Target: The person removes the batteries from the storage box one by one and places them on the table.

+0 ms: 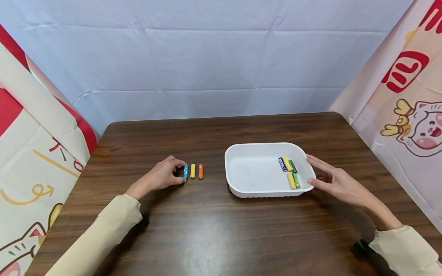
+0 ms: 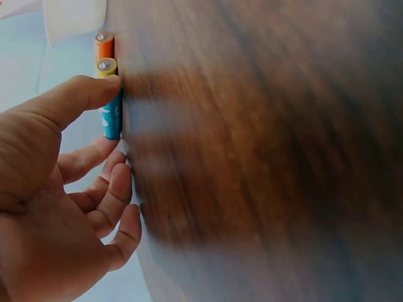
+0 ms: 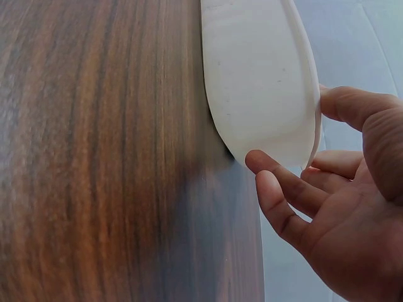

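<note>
Two cream sleeves (image 1: 100, 230) are entering at lower left and lower right, above a dark brown wood-grain tabletop (image 1: 221, 237). Right hand (image 1: 340, 186): moderately wide grip, holding the right end of a white rectangular tray (image 1: 253, 168), thumb resting on the rim, fingers touching the outer wall. Left hand (image 1: 164, 173): narrow grip, thumb and a fingertip pinching a light-blue battery (image 1: 185, 172) at its two ends, the other fingers curling loosely; whether this battery is touching the wood cannot be told. Just to its right, a yellow battery (image 1: 193, 171) and an orange battery (image 1: 201, 172) are lying parallel, slightly apart, between left hand and tray. Inside the tray, toward its right end, five are lying in two groups: nearer, a pale-yellow battery (image 1: 291, 181) beside a bright-green battery (image 1: 296, 180); farther, a navy battery (image 1: 282, 164), a lemon-yellow battery (image 1: 287, 164) and a dark-green battery (image 1: 292, 166). Printed cloths (image 1: 411, 115) are hanging at both sides; a creased white sheet (image 1: 207, 65) is hanging behind.
</note>
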{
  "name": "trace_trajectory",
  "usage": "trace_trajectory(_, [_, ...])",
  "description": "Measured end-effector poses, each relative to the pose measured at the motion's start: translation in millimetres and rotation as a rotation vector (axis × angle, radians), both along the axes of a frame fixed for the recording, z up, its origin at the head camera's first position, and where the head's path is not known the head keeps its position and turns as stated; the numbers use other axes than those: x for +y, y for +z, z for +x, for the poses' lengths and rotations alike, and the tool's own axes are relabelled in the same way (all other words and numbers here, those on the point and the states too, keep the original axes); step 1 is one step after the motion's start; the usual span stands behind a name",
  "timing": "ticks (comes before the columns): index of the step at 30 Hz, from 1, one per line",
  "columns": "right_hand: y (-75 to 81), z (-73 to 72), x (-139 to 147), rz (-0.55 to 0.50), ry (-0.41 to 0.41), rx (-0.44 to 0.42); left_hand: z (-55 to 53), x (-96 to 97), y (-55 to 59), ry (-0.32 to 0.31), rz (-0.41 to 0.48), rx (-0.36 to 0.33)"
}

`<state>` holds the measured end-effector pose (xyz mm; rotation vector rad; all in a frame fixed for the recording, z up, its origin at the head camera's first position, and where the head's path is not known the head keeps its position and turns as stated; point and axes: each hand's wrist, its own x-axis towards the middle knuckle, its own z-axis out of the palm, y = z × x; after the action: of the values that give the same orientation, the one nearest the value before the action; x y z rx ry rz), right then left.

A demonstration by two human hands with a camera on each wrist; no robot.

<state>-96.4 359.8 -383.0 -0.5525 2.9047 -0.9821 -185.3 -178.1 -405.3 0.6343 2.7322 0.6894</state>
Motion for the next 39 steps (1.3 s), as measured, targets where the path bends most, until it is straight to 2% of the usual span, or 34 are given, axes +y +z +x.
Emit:
trace_trajectory(6, [0.3, 0.8, 0.5, 0.011, -0.012, -0.003, -0.1, -0.7, 0.8, -0.01, 0.01, 0.005])
trace_trajectory(11, [0.0, 1.3, 0.2, 0.009, -0.009, 0.002, 0.8, -4.3, 4.9, -0.033, 0.036, -0.04])
trace_trajectory(14, [0.1, 2.0, -0.1, 0.008, -0.008, 0.003, 1.2, -7.0, 11.6, -0.029, 0.052, -0.053])
trace_trajectory(21, [0.7, 2.7, 0.1, 0.007, -0.004, 0.006, 4.6, -6.4, 38.4, -0.001, 0.11, 0.051])
trace_trajectory(25, [0.5, 2.3, 0.8, 0.004, -0.002, 0.014, 10.1, 8.5, 52.7, -0.012, 0.16, 0.086])
trace_trajectory(29, [0.1, 2.1, 1.3, 0.002, -0.002, 0.014, 15.7, 33.5, 63.6, -0.054, 0.228, 0.124])
trace_trajectory(34, [-0.2, 2.0, 0.8, 0.012, -0.012, 0.008, 20.4, 69.4, 73.5, -0.121, 0.317, 0.166])
trace_trajectory(39, [0.2, 0.9, -0.4, 0.027, -0.024, -0.003, 20.0, 101.6, 78.9, -0.174, 0.363, 0.196])
